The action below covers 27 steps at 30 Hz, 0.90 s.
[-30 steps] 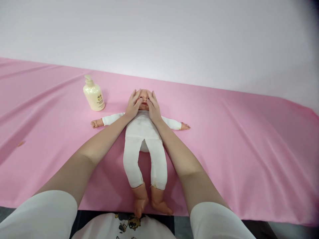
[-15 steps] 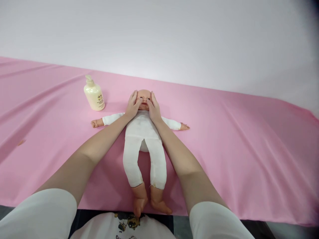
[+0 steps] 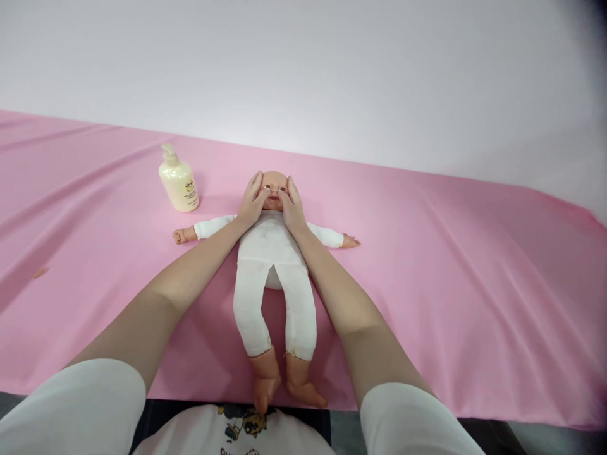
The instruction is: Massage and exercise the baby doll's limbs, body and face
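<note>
We cup the baby doll's (image 3: 272, 253) head with our left hand (image 3: 253, 201) and right hand (image 3: 292, 205), fingers spread flat against its cheeks. It lies face up on the pink tabletop (image 3: 450, 253), a lotion pump bottle (image 3: 177, 181) nearby.

Single head view, looking forward and down along own arms, close over pink-covered table (image 3: 427, 265).
</note>
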Motion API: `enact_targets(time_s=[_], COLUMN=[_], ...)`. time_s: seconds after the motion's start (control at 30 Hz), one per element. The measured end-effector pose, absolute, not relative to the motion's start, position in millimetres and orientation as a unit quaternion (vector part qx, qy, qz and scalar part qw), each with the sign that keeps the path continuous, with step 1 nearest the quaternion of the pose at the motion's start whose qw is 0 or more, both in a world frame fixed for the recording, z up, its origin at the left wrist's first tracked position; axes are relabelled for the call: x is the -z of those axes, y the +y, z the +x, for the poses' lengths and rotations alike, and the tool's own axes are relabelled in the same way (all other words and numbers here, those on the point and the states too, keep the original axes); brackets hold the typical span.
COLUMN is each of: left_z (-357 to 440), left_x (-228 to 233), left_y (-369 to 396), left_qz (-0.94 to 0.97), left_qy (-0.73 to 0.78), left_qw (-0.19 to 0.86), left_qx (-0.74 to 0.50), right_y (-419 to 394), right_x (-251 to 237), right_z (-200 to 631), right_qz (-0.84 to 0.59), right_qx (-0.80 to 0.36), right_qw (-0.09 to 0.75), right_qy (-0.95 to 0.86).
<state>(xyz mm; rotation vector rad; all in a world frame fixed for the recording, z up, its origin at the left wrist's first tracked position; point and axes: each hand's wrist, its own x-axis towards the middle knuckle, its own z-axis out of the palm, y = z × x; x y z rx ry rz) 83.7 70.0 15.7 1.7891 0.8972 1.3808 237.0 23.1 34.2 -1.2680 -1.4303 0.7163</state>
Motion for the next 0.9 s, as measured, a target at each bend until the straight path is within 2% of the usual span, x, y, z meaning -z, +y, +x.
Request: enact_targets(time_s=[0.23, 0.9], left_z=[84.0, 83.6], left_x=[-18.2, -17.9], left_y=[68.1, 68.5], left_qz=[0.712, 0.699], left_qy=[0.315, 0.334], left_qw=[0.332, 0.336], left_qx=[-0.533, -0.536], right_y=[17.5, 22.1], right_x=[-41.4, -36.4], right_z=[239.4, 239.3], right_qz=[-0.494, -0.513], right_qx=[-0.265, -0.271], right_qw=[0.501, 0.511], right_qy=[-0.66, -0.634])
